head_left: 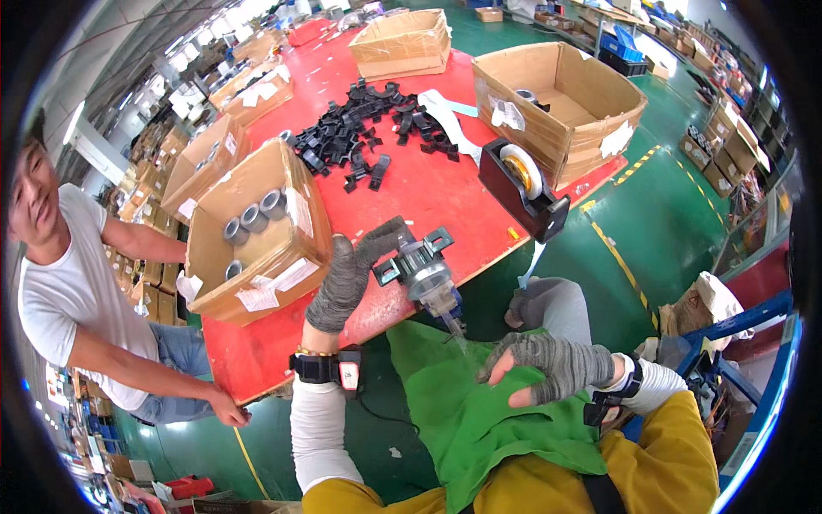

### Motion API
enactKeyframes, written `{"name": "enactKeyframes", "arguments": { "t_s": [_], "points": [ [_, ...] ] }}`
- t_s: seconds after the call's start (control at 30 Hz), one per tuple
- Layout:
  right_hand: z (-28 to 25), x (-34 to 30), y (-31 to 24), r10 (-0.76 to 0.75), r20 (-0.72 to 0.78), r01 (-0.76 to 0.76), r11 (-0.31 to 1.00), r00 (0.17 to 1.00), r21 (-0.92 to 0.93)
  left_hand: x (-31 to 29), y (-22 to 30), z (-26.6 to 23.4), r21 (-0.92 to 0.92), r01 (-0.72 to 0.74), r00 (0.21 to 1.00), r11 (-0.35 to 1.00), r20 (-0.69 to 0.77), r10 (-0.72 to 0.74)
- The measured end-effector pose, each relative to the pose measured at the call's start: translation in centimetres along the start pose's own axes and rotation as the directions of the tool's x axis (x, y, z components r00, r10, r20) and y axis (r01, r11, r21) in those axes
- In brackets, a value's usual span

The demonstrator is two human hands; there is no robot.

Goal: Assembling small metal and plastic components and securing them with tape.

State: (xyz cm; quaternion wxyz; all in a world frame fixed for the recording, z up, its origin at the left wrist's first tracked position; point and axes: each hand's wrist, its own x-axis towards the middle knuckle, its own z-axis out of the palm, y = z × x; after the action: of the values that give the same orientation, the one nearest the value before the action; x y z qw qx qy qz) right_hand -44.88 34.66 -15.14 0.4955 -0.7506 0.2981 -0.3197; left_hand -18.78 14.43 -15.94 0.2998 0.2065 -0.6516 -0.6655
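My left hand [341,283], in a grey knitted glove with bare fingertips, is closed on a grey-and-clear cylindrical part with black clips [425,270]. It holds the part over the near edge of the red table, with the narrower end tilted down toward me. My right hand [552,368], gloved the same way, hovers over the green apron [514,428] on my lap. Its thumb and forefinger are apart, with nothing visible between them. A black tape dispenser [522,184] with a roll stands at the table's right edge, a strip hanging from it.
Several black plastic clips [342,128] lie piled on the red table [411,197]. A cardboard box [257,231] of grey cylinders stands left, and another box [561,111] far right. A co-worker in a white shirt [94,291] stands at left. A blue metal frame [762,377] is at right.
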Motion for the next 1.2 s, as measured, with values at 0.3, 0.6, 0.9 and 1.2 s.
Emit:
{"name": "enactKeyframes", "arguments": {
  "t_s": [0.3, 0.6, 0.9, 1.2],
  "points": [
    [0.2, -0.2, 1.6, 0.127, -0.055, -0.128, 0.992, 0.99, -0.02, -0.2, -2.5, -0.6, 0.025, 0.059, 0.998, 0.998, -0.027, -0.058],
    [0.2, -0.5, 2.4, 0.179, -0.049, -0.178, 0.984, 0.983, 0.016, -0.3, 0.6, 2.4, -0.043, -0.043, 0.994, 0.998, -0.098, 0.038],
    [0.7, -0.4, 4.0, 0.222, -0.073, -0.216, 0.973, 0.972, 0.08, -2.8, -2.9, 0.8, -0.178, -0.116, 0.906, 0.977, -0.422, 0.03],
    [1.2, -0.4, 4.7, 0.211, -0.058, -0.2, 0.967, 0.976, 0.159, -10.2, -3.4, 13.3, 0.015, 0.407, 0.873, 0.913, -0.301, -0.384]
  ]
}}
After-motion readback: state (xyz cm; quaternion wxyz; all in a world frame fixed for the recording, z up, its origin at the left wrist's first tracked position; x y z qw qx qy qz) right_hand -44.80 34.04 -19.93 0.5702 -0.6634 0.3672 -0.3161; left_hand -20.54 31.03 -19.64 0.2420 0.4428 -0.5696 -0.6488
